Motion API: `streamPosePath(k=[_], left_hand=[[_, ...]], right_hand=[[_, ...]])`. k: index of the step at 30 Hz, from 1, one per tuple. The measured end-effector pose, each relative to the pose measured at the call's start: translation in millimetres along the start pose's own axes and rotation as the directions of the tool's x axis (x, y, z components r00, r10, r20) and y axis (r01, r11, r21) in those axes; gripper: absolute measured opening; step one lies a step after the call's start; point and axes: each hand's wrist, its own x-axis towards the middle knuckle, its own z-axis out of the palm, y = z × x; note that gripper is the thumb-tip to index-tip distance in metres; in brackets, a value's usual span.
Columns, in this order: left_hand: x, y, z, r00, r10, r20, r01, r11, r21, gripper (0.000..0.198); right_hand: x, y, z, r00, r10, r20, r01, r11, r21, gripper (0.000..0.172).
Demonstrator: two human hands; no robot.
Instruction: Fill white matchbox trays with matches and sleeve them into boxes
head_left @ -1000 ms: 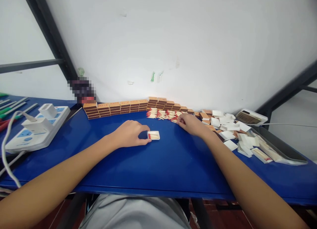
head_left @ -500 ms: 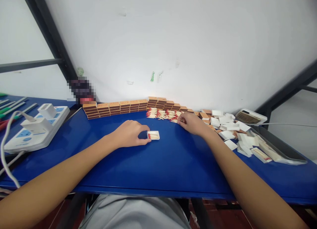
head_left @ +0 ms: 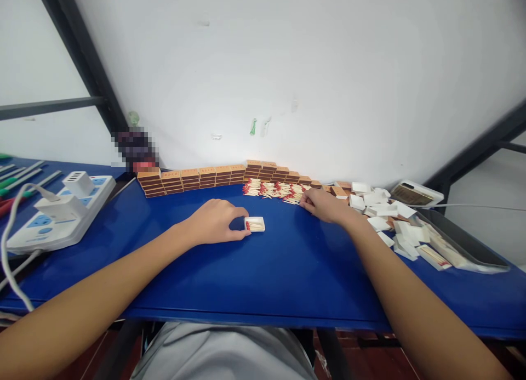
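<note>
My left hand [head_left: 217,222] grips the left end of a small white matchbox tray [head_left: 258,220] between thumb and index finger. The tray lies on the blue table, with several red-tipped matches inside along its near side. At the right edge of a heap of loose red-headed matches [head_left: 276,190] is my right hand [head_left: 322,205]. Its fingers are pinched together low over the table; what is between them, if anything, is too small to make out.
Stacked brown matchboxes [head_left: 191,181] line the wall behind the matches. White trays [head_left: 380,210] and brown sleeves lie jumbled at the right, beside a dark container [head_left: 460,240] and a white-edged device [head_left: 417,194]. A power strip [head_left: 61,215] with white chargers and cable sits left on the table.
My right hand has shifted slightly to the right along the edge of the match heap. My left hand and the tray have stayed in place.
</note>
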Motion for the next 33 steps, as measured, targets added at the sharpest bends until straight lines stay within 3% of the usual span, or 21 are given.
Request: streamPosePath(k=[10,18,28,33], left_hand=[[1,-1,-0.3,1.0,0.001,0.002,-0.001,1.0,0.009,0.035],[0,0,-0.8,1.0,0.007,-0.005,-0.007,1.0,0.023,0.035],[0,-1,-1.1,1.0,0.01,-0.009,-0.01,1.0,0.021,0.036],[1,-1,-0.1,1.0,0.014,-0.015,-0.014,1.0,0.015,0.035]], right_hand=[[-2,-18,0,0.994,-0.105,-0.03,0.106,0.994,0.031,0.016],[0,-28,5,0.993,-0.067,-0.102,0.076,0.993,0.089,0.005],[5,-24,11,0.996,-0.059,-0.062,0.063,0.996,0.07,0.016],[-5,-46,7,0.981,-0.147,-0.123,0.164,0.977,0.139,0.014]])
